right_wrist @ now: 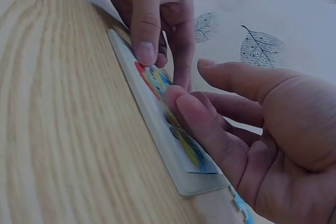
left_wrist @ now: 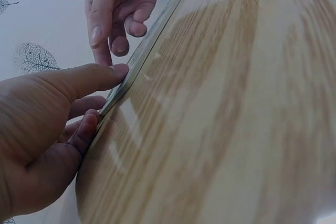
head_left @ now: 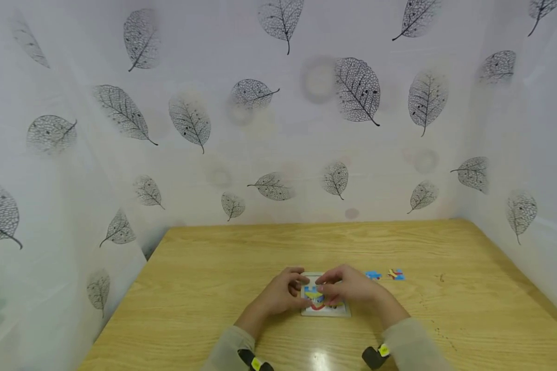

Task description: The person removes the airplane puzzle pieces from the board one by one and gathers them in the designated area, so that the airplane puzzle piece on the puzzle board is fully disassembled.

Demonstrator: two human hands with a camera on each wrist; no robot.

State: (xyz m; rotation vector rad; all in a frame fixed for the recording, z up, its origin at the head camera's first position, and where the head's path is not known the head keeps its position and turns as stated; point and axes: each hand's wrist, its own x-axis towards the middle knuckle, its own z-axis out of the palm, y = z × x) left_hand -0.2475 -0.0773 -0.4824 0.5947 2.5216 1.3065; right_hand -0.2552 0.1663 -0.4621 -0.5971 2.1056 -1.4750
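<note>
A small jigsaw puzzle board (head_left: 336, 313) with a pale frame lies flat on the table, with blue, yellow and red pieces showing inside it. My left hand (head_left: 278, 292) holds the board at its left side. In the left wrist view the thumb (left_wrist: 119, 72) rests on top near the front edge, with the other fingers bent at the side. Over the board's right half hovers my right hand (head_left: 355, 286), its fingers loosely bent. In the right wrist view its thumb and fingers stand apart, and I see nothing between them. Both hands cover part of the picture.
Two loose puzzle pieces, one mostly blue (head_left: 373, 275) and one yellow, red and blue (head_left: 396, 274), lie beyond the board to the right. The wooden table (head_left: 204, 257) is enclosed by a white curtain (head_left: 288, 139) with leaf prints.
</note>
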